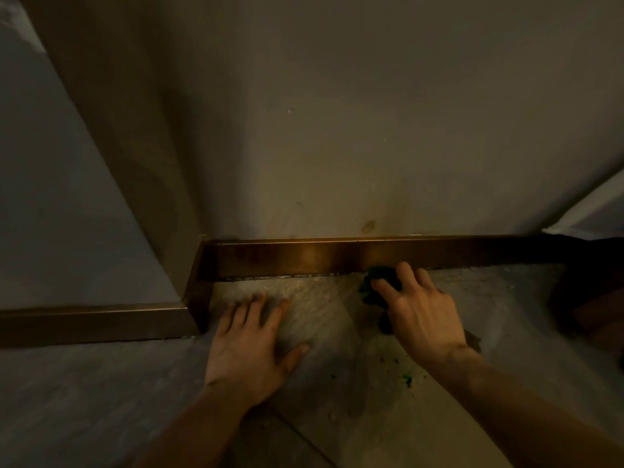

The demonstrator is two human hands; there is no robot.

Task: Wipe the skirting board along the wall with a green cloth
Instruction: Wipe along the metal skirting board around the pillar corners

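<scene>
A brown, glossy skirting board (304, 256) runs along the foot of the beige wall, turning a corner at the left and continuing along the near left wall (94, 324). My right hand (418, 312) presses a bunched green cloth (371, 287) against the lower edge of the board, right of its middle; most of the cloth is hidden under my fingers. My left hand (251, 342) lies flat on the floor with fingers spread, just in front of the corner, holding nothing.
The floor (337, 383) is speckled stone tile with small crumbs and a green fleck (407, 379) near my right wrist. A dark object (594, 298) sits at the far right by the board. A pale wall (50, 197) juts out on the left.
</scene>
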